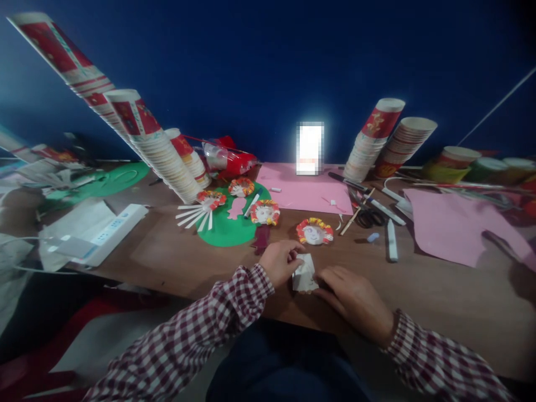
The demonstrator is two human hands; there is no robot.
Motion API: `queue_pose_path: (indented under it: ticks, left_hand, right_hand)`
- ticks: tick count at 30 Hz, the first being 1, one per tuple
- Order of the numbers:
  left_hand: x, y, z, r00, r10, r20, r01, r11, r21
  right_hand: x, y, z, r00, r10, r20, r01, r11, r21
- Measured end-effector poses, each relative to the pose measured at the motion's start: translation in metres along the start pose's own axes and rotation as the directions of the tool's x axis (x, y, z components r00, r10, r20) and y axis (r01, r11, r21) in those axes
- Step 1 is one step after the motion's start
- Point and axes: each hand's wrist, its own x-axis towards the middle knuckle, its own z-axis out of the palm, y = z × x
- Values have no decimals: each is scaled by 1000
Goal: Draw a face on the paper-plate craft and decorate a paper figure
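Observation:
A small piece of white paper (304, 273) is at the table's front edge between my hands. My left hand (281, 263) has its fingers curled and pinches the paper's upper left side. My right hand (355, 296) grips the lower right side, thumb low and fingers bent along the edge; some fingertips are hidden. Just beyond lies a round paper face with a red and yellow frill (315, 233). Left of it, another frilled face (265, 214) rests on a green paper sheet (218, 237), with a dark red paper cutout (262, 239) below it.
Tall paper cup stacks stand left (157, 151) and right (372, 139). Pink paper (288, 190) lies at the back, with a bright screen (310, 148) behind it. Scissors (371, 216), a marker (392, 240) and more pink paper (452, 229) lie right; a power strip (111, 234) sits left.

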Motion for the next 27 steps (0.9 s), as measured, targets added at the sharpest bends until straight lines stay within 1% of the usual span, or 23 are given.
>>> queue_pose_path:
  ticks: [3,7,10,14,20,27]
  left_hand:
    - [0,1,0,1000,15,-7,-15,1000,21]
    - [0,2,1,999,31,-21,-30,998,48]
    - [0,1,2,999,36,-41,-33,997,68]
    - [-1,0,2,997,33,-74,-25,995,98]
    - [-3,4,0,995,43,-90,-32,991,129]
    - [-1,1,1,997,30,-74,-22,994,110]
  right_hand:
    - [-1,2,-3,1000,9,22,-9,1000,8]
    - [1,2,-5,999,-32,41,31,999,10]
    - [3,0,-5,995,-69,69,72,996,-44]
    - [5,-1,-6,992,-67,103,79,989,-125]
    - [4,1,-4,994,-71,78,80,988,-130]
    - [4,1,-4,996,-62,61,66,995,-70]
